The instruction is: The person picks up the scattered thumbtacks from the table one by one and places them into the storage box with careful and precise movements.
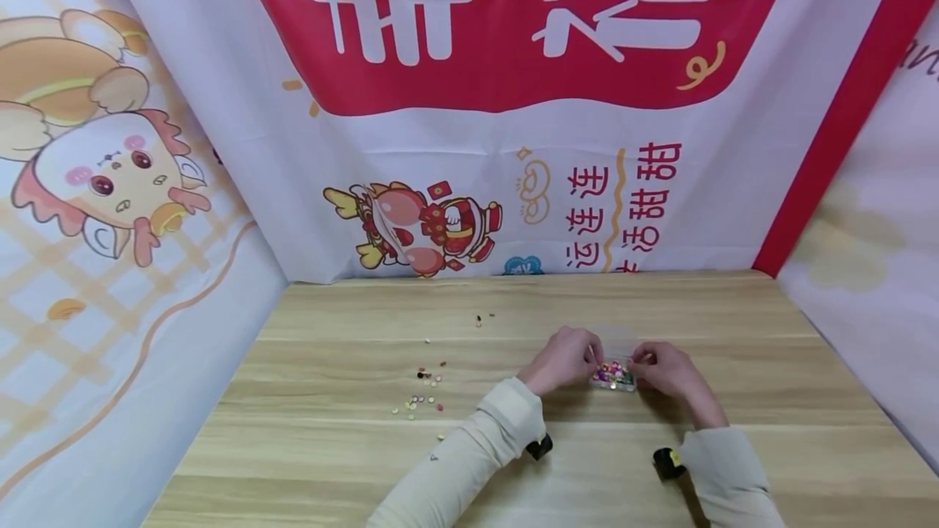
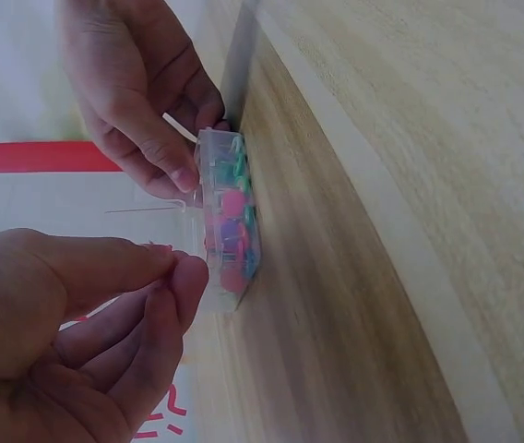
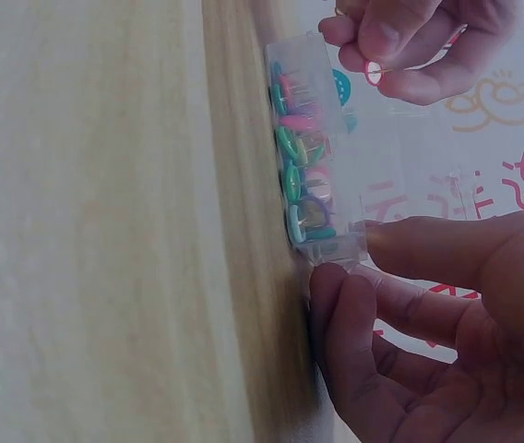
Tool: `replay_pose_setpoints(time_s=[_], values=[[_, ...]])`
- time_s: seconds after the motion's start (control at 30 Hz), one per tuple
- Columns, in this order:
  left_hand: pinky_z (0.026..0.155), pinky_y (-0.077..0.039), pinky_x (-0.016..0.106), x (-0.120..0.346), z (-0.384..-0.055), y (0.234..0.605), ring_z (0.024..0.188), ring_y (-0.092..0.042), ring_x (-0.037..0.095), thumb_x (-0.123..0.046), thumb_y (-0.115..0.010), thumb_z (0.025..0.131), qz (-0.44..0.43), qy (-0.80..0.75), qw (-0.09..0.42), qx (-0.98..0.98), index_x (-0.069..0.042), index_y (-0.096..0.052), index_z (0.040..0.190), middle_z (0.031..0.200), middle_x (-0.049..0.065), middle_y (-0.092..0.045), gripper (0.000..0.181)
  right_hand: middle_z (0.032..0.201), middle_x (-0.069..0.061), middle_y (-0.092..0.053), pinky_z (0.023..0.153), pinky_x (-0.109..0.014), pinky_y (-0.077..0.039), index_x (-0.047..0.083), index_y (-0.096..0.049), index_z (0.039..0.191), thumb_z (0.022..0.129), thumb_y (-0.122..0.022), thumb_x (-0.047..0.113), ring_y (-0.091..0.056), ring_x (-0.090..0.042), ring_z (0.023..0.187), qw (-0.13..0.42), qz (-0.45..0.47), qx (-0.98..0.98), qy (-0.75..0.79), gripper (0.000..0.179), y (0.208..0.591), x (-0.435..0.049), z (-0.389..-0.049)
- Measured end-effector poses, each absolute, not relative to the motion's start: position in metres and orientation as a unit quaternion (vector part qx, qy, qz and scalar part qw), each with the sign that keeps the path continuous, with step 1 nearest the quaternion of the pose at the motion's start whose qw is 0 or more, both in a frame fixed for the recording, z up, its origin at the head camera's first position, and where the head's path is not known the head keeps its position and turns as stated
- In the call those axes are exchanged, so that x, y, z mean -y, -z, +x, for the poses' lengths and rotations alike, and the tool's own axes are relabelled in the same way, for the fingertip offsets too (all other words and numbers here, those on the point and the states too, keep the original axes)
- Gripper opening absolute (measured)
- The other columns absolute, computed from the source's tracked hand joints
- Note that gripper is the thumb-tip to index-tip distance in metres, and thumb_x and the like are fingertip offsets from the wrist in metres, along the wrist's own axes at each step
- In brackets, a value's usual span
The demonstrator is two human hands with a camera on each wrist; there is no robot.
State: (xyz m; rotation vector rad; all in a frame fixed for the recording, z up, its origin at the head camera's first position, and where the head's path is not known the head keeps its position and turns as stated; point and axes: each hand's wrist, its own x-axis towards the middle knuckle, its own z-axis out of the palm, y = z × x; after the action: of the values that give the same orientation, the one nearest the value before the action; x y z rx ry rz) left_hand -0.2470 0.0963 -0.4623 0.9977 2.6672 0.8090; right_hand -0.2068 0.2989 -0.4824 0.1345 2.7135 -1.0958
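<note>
A small clear plastic box (image 1: 613, 381) stands on the wooden table, its transparent lid (image 1: 614, 339) open at the far side. Pink, green, purple and other coloured round-headed tacks (image 3: 301, 148) fill it. At the box's left end, my left hand (image 1: 565, 358) pinches one small tack (image 3: 373, 72) with a pink rim and white face between thumb and fingertips, close over the box. My right hand (image 1: 666, 369) grips the opposite end of the box (image 3: 322, 242) between thumb and fingers, as the right wrist view shows.
Several small round pieces (image 1: 431, 400) in pale, pink and dark colours lie scattered on the table (image 1: 330, 430) to the left. A few more pieces (image 1: 479, 320) sit farther back. A printed cloth backdrop (image 1: 513, 129) rises behind the table's far edge.
</note>
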Motion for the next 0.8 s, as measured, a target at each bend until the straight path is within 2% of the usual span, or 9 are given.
replay_pose_setpoints(time_s=[0.27, 0.47, 0.67, 0.8], values=[[0.060, -0.045, 0.012, -0.097, -0.246, 0.463, 0.066, -0.057, 0.002, -0.009, -0.075, 0.087, 0.326, -0.273, 0.099, -0.900, -0.010, -0.073, 0.091, 0.084, -0.001, -0.073, 0.005, 0.091, -0.013, -0.067, 0.067, -0.030, -0.050, -0.001, -0.066, 0.103, 0.094, -0.064, 0.017, -0.062, -0.019, 0.077, 0.105, 0.036, -0.923, 0.369, 0.020, 0.482, -0.298, -0.207], [0.064, -0.045, 0.011, -0.090, -0.242, 0.455, 0.073, -0.058, 0.001, -0.014, -0.071, 0.091, 0.352, -0.266, 0.096, -0.892, -0.010, -0.073, 0.097, 0.090, -0.003, -0.072, 0.007, 0.091, -0.013, -0.067, 0.068, -0.029, -0.049, -0.001, -0.066, 0.103, 0.094, -0.063, 0.017, -0.061, -0.020, 0.078, 0.110, 0.039, -0.920, 0.374, 0.020, 0.482, -0.299, -0.206], [0.071, -0.049, 0.012, -0.057, -0.234, 0.429, 0.080, -0.061, 0.001, -0.015, -0.069, 0.093, 0.374, -0.280, 0.108, -0.877, -0.011, -0.071, 0.103, 0.096, -0.002, -0.073, 0.011, 0.091, -0.013, -0.067, 0.068, -0.030, -0.049, -0.002, -0.065, 0.104, 0.095, -0.064, 0.019, -0.062, -0.020, 0.078, 0.110, 0.030, -0.922, 0.371, 0.022, 0.482, -0.299, -0.207], [0.070, -0.051, 0.013, -0.025, -0.229, 0.409, 0.081, -0.063, 0.002, -0.015, -0.068, 0.094, 0.368, -0.301, 0.108, -0.873, -0.012, -0.071, 0.102, 0.095, -0.001, -0.073, 0.009, 0.092, -0.015, -0.066, 0.068, -0.030, -0.050, -0.003, -0.064, 0.106, 0.095, -0.063, 0.018, -0.063, -0.019, 0.077, 0.117, 0.029, -0.920, 0.373, 0.024, 0.480, -0.300, -0.208]])
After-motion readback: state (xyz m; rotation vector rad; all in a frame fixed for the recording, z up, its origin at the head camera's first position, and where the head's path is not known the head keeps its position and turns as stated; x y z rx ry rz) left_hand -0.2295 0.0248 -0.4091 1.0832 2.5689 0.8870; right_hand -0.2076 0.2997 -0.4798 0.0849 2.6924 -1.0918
